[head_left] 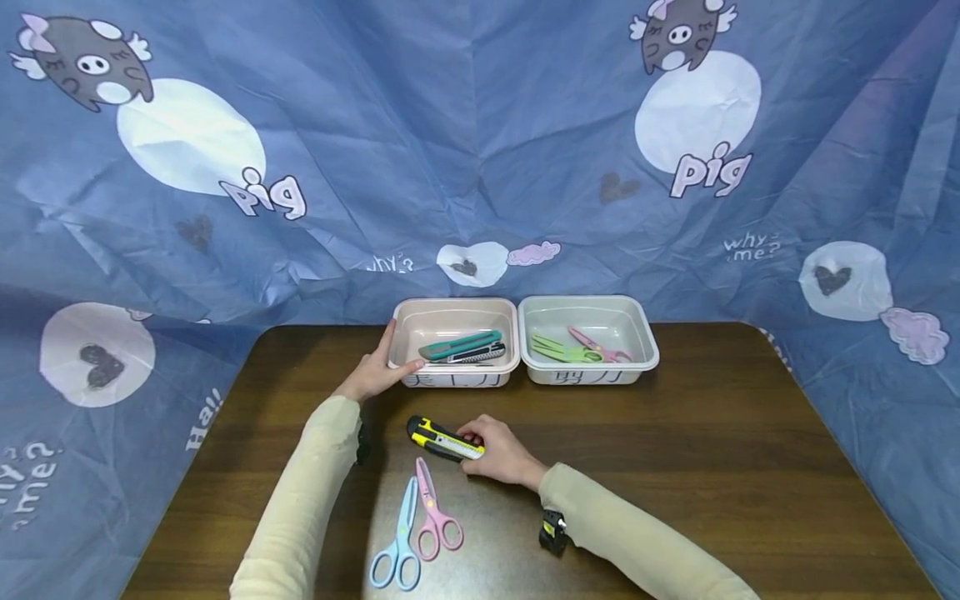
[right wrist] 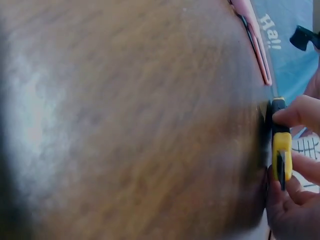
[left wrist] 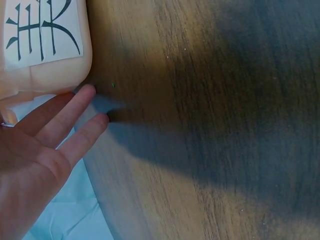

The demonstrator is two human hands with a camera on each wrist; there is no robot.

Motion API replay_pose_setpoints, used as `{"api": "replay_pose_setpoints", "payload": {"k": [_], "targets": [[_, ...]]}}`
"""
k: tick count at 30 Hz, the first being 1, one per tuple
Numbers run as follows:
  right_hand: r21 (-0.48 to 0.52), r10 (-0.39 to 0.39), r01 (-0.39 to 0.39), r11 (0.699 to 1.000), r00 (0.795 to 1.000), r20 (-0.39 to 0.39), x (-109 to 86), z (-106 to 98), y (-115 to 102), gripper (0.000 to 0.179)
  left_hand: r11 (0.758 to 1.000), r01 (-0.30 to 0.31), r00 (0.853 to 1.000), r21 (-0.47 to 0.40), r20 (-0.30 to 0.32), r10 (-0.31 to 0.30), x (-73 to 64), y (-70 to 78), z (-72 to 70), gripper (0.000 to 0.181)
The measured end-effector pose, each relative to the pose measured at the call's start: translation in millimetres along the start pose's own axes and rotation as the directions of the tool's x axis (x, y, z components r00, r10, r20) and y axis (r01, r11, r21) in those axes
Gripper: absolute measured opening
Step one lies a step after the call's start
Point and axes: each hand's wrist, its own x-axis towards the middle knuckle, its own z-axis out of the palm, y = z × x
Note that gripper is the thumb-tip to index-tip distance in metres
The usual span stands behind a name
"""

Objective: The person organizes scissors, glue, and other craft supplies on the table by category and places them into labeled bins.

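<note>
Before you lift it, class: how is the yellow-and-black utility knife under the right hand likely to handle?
The utility knife looks stiff, so it probably won't flex. Its flat-sided body lies on the table, so it likely slides rather than rolls. The right hand grips it with fingertips alone, suggesting it is fairly light.

A yellow-and-black utility knife (head_left: pixel 444 440) lies flat and slantwise on the wooden table (head_left: pixel 712 450), roughly mid-table and left of centre, gripped at its near end by the right hand (head_left: pixel 501 454).

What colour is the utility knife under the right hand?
Yellow and black utility knife; clearest in the head view.
</note>
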Motion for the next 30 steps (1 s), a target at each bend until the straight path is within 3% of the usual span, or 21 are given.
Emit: {"api": "replay_pose_setpoints", "payload": {"k": [7,13,22,30], "targets": [[0.012,0.015,-0.015,1.000,0.999,-0.033,-0.1,-9,4,0.045,1.000,-0.010,1.000,-0.004,-0.008,0.010,-0.9,1.0,-1.7,0.101],[0.081,0.072,-0.074,0.994,0.997,0.021,1.1,-19,1,0.046,1.000,-0.008,1.000,-0.002,-0.004,0.008,-1.0,0.9,-1.7,0.101],[0.018,0.024,-0.026,1.000,0.995,0.096,1.3,-30,1,0.041,1.000,-0.001,1.000,-0.005,-0.005,0.001,-0.5,1.6,-1.5,0.102],[0.045,0.016,-0.017,0.999,1.000,0.020,3.2,-45,0,0.041,1.000,-0.001,1.000,-0.016,0.002,0.001,-1.7,1.3,-0.8,0.102]]}}
